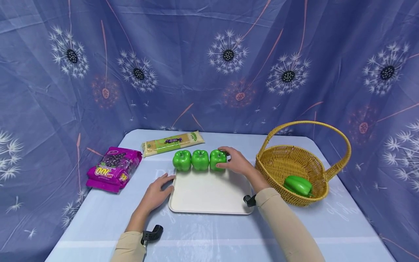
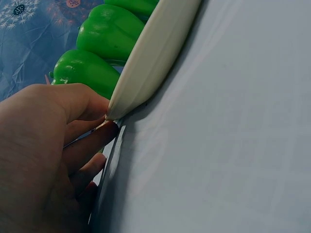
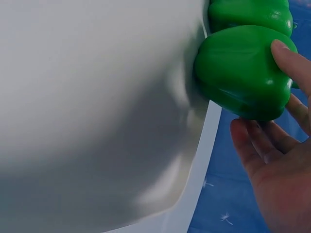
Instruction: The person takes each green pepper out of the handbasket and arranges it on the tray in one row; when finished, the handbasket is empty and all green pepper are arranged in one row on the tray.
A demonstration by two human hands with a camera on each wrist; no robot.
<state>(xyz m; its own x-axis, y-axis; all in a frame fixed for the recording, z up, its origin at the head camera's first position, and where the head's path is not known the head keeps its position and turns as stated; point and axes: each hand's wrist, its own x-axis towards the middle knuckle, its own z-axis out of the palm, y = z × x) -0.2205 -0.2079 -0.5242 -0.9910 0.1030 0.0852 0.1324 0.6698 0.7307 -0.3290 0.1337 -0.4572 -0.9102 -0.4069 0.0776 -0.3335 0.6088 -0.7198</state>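
Beige sleeve (image 1: 128,248) lies nearest, and its left hand (image 1: 158,192), fingers relaxed and apart, touches the left edge of a white tray (image 1: 211,194). Three green peppers (image 1: 200,160) stand in a row at the tray's far edge. The right hand (image 1: 238,162) grips the rightmost pepper (image 1: 215,160) between thumb and fingers. Beyond, a wicker basket (image 1: 283,165) holds another pepper (image 1: 297,185)
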